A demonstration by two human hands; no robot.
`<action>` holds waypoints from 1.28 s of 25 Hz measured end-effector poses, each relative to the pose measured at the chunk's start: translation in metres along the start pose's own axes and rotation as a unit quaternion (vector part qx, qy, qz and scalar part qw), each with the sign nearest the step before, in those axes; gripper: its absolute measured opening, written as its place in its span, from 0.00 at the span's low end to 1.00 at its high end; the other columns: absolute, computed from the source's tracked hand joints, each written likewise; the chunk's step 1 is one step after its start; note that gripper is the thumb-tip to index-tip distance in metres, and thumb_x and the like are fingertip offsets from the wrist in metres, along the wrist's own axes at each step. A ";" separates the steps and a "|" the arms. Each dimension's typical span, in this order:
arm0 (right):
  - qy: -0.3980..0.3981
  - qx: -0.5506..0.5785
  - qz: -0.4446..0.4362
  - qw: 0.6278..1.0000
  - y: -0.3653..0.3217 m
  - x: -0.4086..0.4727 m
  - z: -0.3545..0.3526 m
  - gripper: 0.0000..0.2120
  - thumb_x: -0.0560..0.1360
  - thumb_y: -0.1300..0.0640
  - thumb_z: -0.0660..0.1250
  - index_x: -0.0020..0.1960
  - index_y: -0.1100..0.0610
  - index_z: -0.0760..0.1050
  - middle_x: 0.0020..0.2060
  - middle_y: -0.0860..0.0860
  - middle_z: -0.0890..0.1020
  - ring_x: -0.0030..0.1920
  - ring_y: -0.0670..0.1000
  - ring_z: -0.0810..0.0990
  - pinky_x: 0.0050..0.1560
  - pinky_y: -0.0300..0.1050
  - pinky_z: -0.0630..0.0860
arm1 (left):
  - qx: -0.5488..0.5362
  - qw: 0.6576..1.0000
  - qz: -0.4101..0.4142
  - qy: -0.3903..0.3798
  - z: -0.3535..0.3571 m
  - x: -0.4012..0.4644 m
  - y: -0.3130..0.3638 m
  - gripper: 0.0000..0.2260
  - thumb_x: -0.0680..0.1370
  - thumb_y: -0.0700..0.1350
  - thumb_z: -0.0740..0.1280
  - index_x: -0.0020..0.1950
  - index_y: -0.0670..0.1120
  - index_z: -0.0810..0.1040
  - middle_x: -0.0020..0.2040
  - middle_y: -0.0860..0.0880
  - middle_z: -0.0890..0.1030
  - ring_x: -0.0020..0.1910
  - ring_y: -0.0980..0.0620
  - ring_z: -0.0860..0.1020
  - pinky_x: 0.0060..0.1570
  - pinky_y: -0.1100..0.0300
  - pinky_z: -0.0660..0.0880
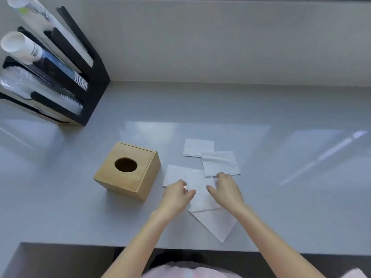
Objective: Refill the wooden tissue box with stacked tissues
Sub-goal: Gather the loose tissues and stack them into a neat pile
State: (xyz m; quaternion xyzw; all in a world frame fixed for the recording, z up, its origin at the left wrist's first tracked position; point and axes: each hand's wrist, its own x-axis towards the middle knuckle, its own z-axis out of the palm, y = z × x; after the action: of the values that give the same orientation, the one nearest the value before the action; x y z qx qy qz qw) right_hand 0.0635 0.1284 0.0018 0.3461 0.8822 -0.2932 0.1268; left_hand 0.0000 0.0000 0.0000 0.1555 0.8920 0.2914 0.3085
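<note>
Tissues lie scattered on the grey desk in front of me, seen from my head camera looking down. My left hand rests at the left edge of the middle tissue, fingers loosely curled toward it; I cannot tell whether they actually pinch the sheet. My right hand lies on the same tissue's right side, fingers spread and fairly straight, its tips reaching the near corner of another tissue just beyond. A further tissue sits behind that one, one more peeks out at the left beneath the middle sheet, and a diamond-turned sheet lies nearest me, partly under it. The wooden tissue box stands just left of the sheets, close to my left hand, its round top opening dark and apparently empty. At the far left a black cup holder stands against the wall. The sheets are not yet gathered into one stack. I judge the thin paper could crease or slide askew if I drag sheets together unevenly, and my left hand could nudge the box while squaring the pile.
</note>
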 end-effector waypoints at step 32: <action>-0.055 0.370 -0.023 0.927 -0.008 -0.024 -0.009 0.05 0.77 0.60 0.62 0.49 0.58 0.76 0.39 0.50 0.82 0.40 0.47 0.80 0.41 0.34 0.77 | -0.449 0.893 -0.034 -0.026 -0.024 -0.023 -0.022 0.04 0.78 0.43 0.64 0.46 0.48 0.79 0.46 0.50 0.82 0.44 0.53 0.81 0.38 0.66 0.79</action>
State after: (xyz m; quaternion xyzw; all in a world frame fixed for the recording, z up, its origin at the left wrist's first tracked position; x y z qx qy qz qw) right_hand 0.0754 0.1165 0.0226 0.3314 0.7103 -0.6202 0.0314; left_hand 0.0003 -0.0378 0.0129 -0.0226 0.6630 0.6458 0.3780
